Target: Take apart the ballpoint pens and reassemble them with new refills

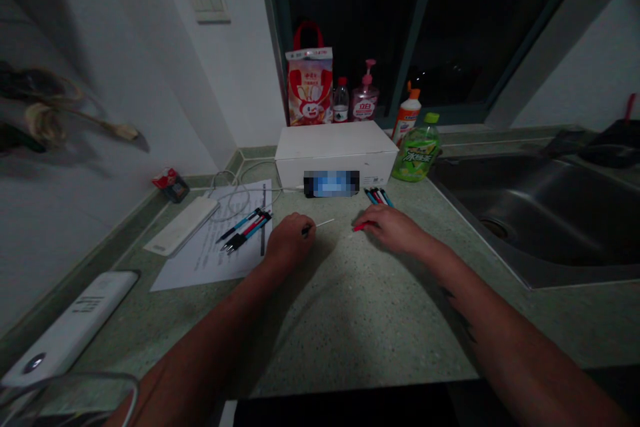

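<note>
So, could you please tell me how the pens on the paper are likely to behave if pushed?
The pens look slim, so they are probably light and may roll or slide on the flat paper. Their straight barrels suggest they would stay stiff rather than bend. Since they lie close together, pushing one would likely nudge its neighbours.

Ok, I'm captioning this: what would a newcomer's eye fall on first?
Probably the lit screen, its picture pixelated, in front of the white box. Then the left hand with a thin pale stick and the right hand with a red piece, over the counter. Behind the box, a red-and-pink bag by the window.
</note>
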Tool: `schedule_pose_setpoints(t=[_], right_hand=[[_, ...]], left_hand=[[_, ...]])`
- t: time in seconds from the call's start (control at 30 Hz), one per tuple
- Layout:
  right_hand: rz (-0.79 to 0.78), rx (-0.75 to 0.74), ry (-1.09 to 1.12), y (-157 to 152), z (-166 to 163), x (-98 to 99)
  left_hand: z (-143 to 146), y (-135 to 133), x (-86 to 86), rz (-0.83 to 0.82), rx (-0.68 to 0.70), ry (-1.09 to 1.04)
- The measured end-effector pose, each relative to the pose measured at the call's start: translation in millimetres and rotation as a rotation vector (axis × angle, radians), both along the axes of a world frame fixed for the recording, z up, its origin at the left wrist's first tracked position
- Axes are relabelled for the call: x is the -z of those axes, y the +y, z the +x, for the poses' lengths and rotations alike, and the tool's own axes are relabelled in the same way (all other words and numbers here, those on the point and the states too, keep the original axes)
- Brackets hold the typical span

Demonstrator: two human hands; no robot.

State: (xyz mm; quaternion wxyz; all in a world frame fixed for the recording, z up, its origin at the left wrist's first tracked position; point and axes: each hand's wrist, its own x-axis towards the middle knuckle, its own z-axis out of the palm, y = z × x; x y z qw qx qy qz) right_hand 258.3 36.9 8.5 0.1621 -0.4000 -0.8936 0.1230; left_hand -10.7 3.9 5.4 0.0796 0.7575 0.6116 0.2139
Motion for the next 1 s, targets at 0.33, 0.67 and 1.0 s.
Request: schedule_pose_setpoints(t=[0.33,0.67,1.0], right_hand=[[0.076,0.071,0.061,-11.1,-36.0,15.3],[0.141,0.111,0.171,-23.0,-39.1,-3.0],[0.11,0.111,0.071,-24.7,-36.9,-6.4]], left_hand=[[0.5,-0.1,2.4,0.005,0.039,-0.002],[4.9,-3.8,2.4,0.021,0.171,-0.08],[7.7,-4.9,3.4,-0.014,0.236,-0.165]])
